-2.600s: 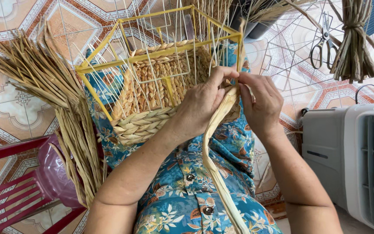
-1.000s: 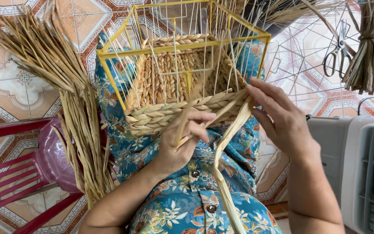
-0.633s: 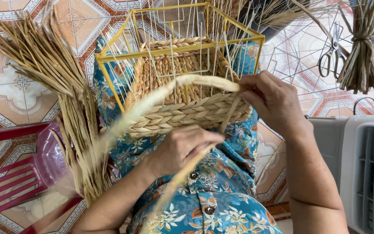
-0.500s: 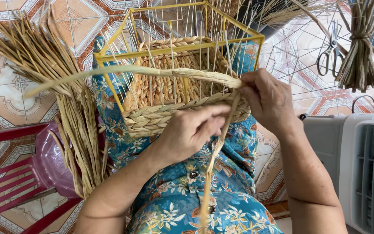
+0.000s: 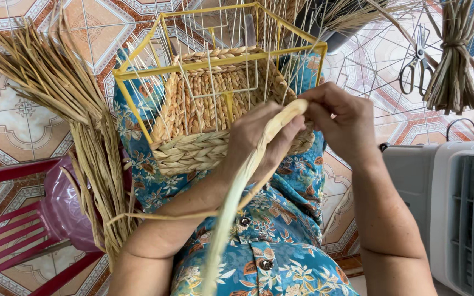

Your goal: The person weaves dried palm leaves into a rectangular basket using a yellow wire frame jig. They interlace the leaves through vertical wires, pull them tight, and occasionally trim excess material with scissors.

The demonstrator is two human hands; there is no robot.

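Observation:
A yellow wire basket frame (image 5: 138, 71) rests on my lap, its lower part woven with braided straw (image 5: 198, 151). My left hand (image 5: 259, 140) grips a long pale straw strand (image 5: 234, 197) that hangs down over my blue floral clothing. My right hand (image 5: 341, 118) pinches the strand's upper end at the frame's near right corner. Both hands touch the strand right beside the woven band.
A large bundle of dry straw (image 5: 78, 126) lies at my left, over a red plastic chair (image 5: 23, 225). Scissors (image 5: 415, 63) and a tied straw bundle (image 5: 453, 60) lie on wire mesh at the upper right. A grey-white fan unit (image 5: 451, 208) stands at the right.
The strand earlier swung out in an arc to the left; it now hangs straight down. My left hand has risen from below the basket to meet the right at the corner.

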